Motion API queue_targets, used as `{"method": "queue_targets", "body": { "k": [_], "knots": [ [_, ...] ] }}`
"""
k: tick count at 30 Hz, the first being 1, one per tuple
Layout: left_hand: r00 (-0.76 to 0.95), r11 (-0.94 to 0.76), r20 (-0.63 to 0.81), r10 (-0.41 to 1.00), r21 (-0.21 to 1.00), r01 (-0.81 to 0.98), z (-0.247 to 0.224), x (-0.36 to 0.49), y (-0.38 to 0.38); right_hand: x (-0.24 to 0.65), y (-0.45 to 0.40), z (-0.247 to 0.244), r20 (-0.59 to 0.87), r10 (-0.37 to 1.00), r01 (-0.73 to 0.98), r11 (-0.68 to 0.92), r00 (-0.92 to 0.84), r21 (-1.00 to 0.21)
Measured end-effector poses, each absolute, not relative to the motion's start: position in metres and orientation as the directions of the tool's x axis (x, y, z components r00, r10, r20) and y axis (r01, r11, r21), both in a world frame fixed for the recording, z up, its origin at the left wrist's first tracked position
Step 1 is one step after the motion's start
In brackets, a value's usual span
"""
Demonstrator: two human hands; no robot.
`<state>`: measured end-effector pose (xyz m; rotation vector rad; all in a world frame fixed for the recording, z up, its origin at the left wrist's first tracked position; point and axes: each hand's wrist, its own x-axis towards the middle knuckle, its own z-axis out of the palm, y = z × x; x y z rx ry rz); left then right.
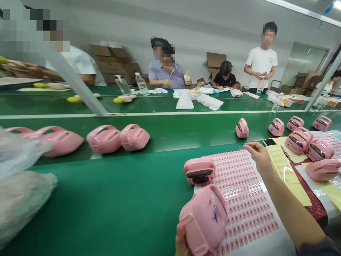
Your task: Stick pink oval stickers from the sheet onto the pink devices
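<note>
Left grip (182, 241): grasping a pink handled case (204, 222) from its lower left, fingers against the side; case tilted, above the near left part of a sticker sheet (239, 188). Right grip (259, 156): at the far edge of the sheet, well apart from the held case; thumb and forefinger close together. Cannot tell whether a sticker is pinched between them.

Sheet: rows of small pink ovals, each with a red centre mark. A second pink case (200, 171), dark front panel, rests over the sheet's far left corner.

Markings: held case carries a small printed figure in blue and white with an orange spot beside it; any lettering too small to read. Chest print on the standing person's white T-shirt (262, 65) and the label of the clear bottle (142, 84) likewise illegible.

Surface: smooth green bench (106, 206). Left, a row of pink cases (103, 139) beside a clear plastic bag (21, 202). Right, more pink cases (297, 141), yellow sheets (283, 163) and a small black object (269, 142).

Room: slanted metal post (85, 92), pale wall (186, 25), stacked cardboard boxes (113, 64); co-workers along the far side, one in a lilac shirt (170, 73) holding a small bottle (187, 76).
</note>
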<state>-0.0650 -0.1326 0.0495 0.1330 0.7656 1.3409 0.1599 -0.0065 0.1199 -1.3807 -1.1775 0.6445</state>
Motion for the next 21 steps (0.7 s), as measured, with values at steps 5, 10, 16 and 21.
{"method": "queue_targets", "body": {
  "k": [5,10,16,21],
  "knots": [
    [-0.19,0.127,-0.406,0.894,0.636,-0.761,0.079,-0.053,-0.131,0.113,-0.099,0.132,0.123,0.983,-0.244,0.154,0.135,-0.958],
    [-0.3,0.018,-0.312,0.902,0.719,-0.695,0.086,-0.045,-0.142,0.072,-0.129,0.129,-0.006,1.0,-0.288,-0.01,-0.017,-0.958],
    [-0.309,0.011,-0.31,0.899,0.722,-0.692,0.091,-0.047,-0.149,0.059,-0.13,0.121,-0.019,0.993,-0.13,-0.034,-0.118,-0.991],
    [-0.321,0.001,-0.33,0.888,0.698,-0.716,0.092,-0.046,-0.15,0.059,-0.129,0.12,-0.017,0.996,-0.072,-0.023,-0.088,-0.997]
  ]
}}
